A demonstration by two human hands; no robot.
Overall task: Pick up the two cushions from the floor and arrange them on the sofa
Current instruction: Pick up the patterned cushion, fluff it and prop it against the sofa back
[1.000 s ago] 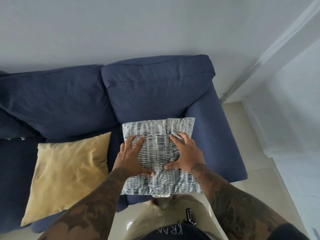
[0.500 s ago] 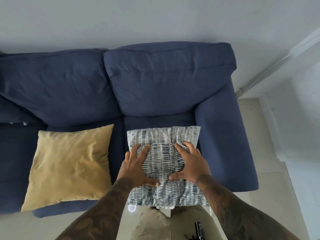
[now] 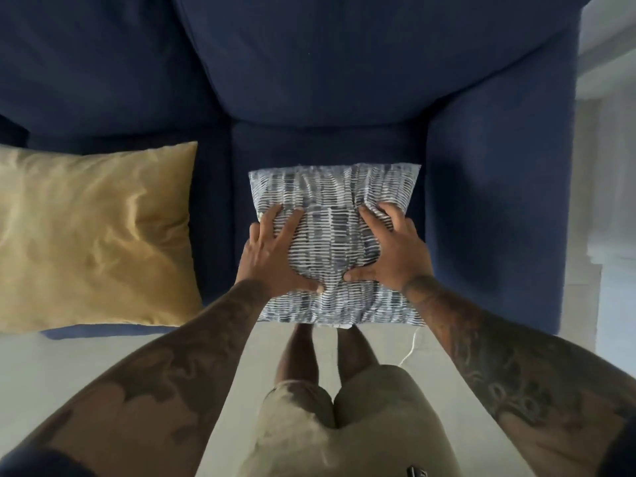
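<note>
A grey-and-white patterned cushion (image 3: 332, 197) lies flat on the right seat of the dark blue sofa (image 3: 344, 70), its near edge hanging over the seat front. My left hand (image 3: 272, 256) presses on its left side and my right hand (image 3: 390, 251) on its right side. Fingers are spread and both thumbs dig into the fabric, bunching it between them. A yellow cushion (image 3: 93, 235) lies flat on the left seat, untouched.
The sofa's right armrest (image 3: 495, 201) stands just beside the patterned cushion. Back cushions fill the top of the view. Pale floor (image 3: 103, 356) runs along the sofa front, where my legs stand. A thin white cable (image 3: 411, 349) lies on the floor under the cushion's edge.
My head has moved closer and tilted down, so the wall has left the view. Both hands stay on the patterned cushion, which sits a little nearer the seat's front edge.
</note>
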